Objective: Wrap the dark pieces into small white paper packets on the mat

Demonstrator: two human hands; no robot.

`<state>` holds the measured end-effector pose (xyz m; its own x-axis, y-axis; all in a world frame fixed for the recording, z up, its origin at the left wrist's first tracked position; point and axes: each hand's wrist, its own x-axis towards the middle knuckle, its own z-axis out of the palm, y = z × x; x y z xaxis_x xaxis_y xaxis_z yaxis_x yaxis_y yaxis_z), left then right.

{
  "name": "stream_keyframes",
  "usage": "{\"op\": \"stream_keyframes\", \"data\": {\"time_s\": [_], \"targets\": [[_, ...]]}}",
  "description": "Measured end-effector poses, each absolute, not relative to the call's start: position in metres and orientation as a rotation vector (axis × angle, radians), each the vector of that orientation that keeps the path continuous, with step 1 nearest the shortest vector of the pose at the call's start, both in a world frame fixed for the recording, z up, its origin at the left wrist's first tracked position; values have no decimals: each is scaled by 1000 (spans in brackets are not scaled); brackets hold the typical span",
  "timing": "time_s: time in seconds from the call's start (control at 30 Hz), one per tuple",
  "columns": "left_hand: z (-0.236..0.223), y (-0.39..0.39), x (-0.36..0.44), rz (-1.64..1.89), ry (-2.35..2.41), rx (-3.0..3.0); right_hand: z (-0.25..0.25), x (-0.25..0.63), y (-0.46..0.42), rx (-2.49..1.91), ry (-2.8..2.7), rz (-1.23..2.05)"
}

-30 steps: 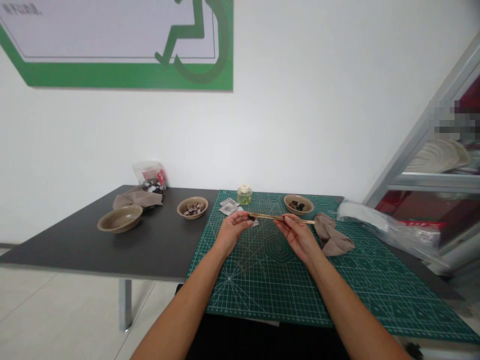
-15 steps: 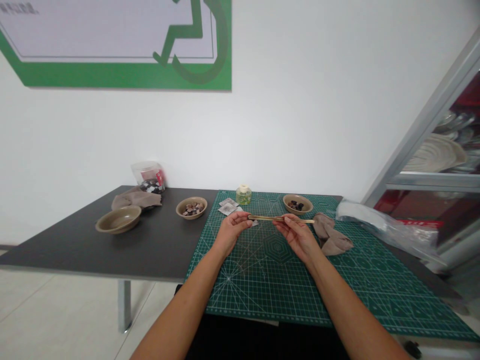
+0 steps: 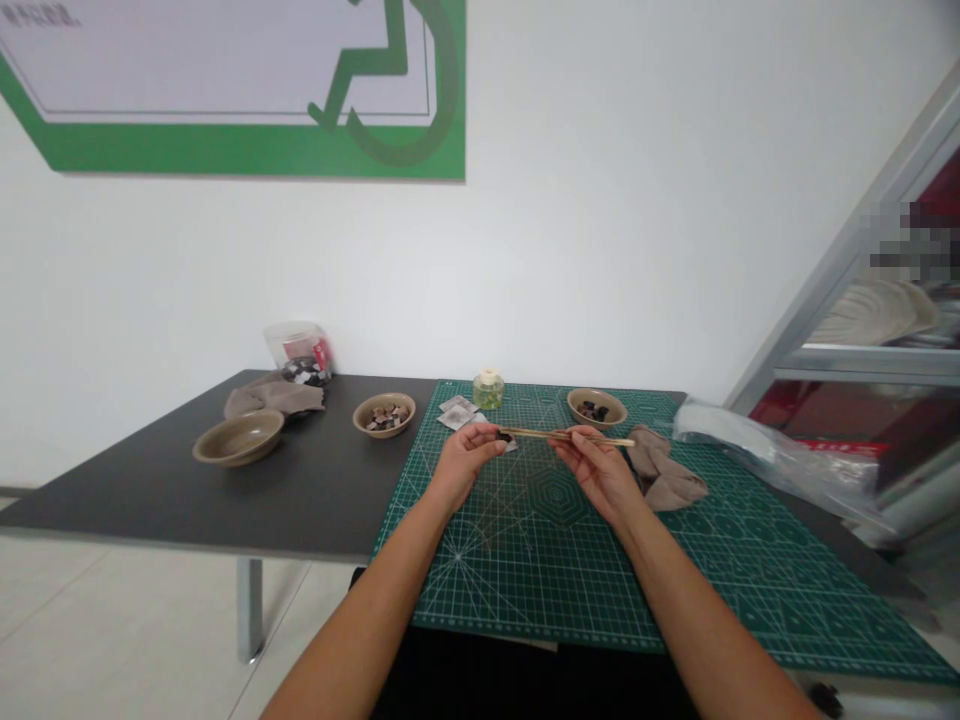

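Observation:
My right hand (image 3: 594, 468) pinches a thin wooden stick (image 3: 531, 434), held nearly level above the green cutting mat; its left end reaches my left hand. Between the thumb and fingers of my left hand (image 3: 466, 458) is a small dark piece (image 3: 504, 437), which the stick's tip appears to touch. Too little of that piece shows to name it. Beyond the hands stand a small glass jar (image 3: 488, 393) with a pale cap and a tan bowl (image 3: 597, 406) holding a few dark pieces. Small printed packets (image 3: 456, 410) lie behind my left hand.
The cutting mat (image 3: 525, 590) covers the table's right part. A bowl of small mixed pieces (image 3: 384, 414), another tan bowl (image 3: 238, 440), a cloth (image 3: 274, 396) and a clear tub (image 3: 298, 352) stand left. A crumpled cloth (image 3: 667, 475) and plastic bag (image 3: 772, 450) lie right.
The stick has shifted slightly to the right in my right hand, and the dark piece at my left fingertips shows more plainly. Otherwise both hands stay nearly in place.

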<state>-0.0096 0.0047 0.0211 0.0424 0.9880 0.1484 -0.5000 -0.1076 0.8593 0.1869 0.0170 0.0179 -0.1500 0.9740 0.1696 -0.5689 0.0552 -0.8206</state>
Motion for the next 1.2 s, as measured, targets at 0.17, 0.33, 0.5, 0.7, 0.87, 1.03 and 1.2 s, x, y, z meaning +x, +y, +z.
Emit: {"op": "stream_keyframes", "data": {"time_s": [0.17,0.33,0.5,0.7,0.87,1.03,1.2], "targets": [[22,4,-10,1431,696,962,17,186,17,-563,-997,1506],[20,5,-11,1458,713,958,18,190,16,-567,-969,1468],[20,5,-11,1461,696,983,18,189,16,-560,-995,1483],[21,4,-12,1465,658,956,19,190,15,-557,-970,1468],[22,3,-12,1460,625,932,20,190,15,-562,-967,1474],[24,3,-12,1465,617,901,20,190,15,-556,-959,1466],[23,3,-12,1454,621,919,21,189,14,-567,-983,1456]]}}
